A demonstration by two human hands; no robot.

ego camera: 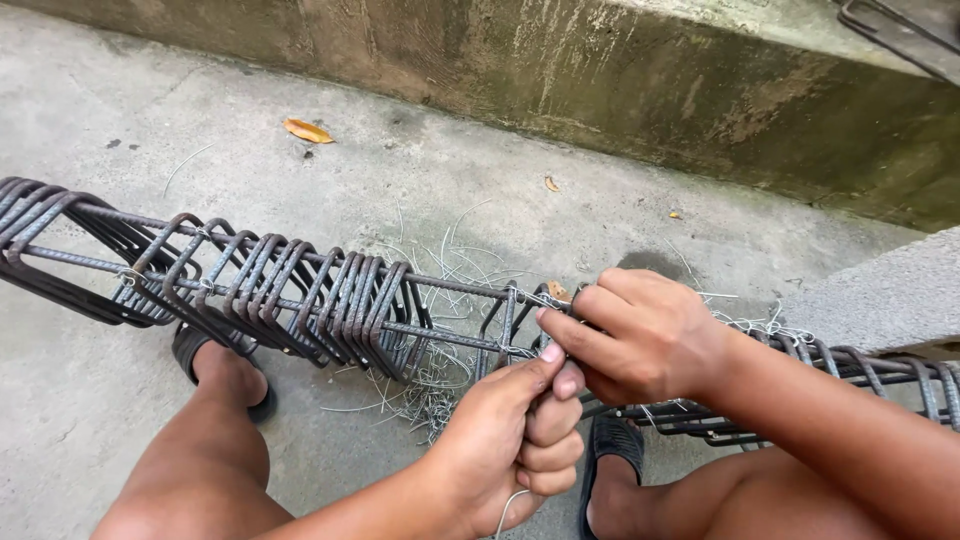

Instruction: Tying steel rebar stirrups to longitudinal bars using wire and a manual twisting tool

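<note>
A long steel rebar cage point(300, 290) with several square stirrups bunched along its bars lies across my knees. My right hand point(645, 335) is closed over the cage's upper bar, fingers pinching thin tie wire at a stirrup joint point(530, 298). Just below it, my left hand point(515, 440) is fisted around a thin wire point(508, 508), whose tail hangs from the bottom of the fist. Both thumbs nearly touch.
Loose cut tie wires point(430, 390) lie scattered on the concrete ground under the cage. A mossy concrete kerb point(650, 90) runs along the back, a grey block point(880, 295) sits at right. My sandalled feet point(225, 365) rest beneath the cage.
</note>
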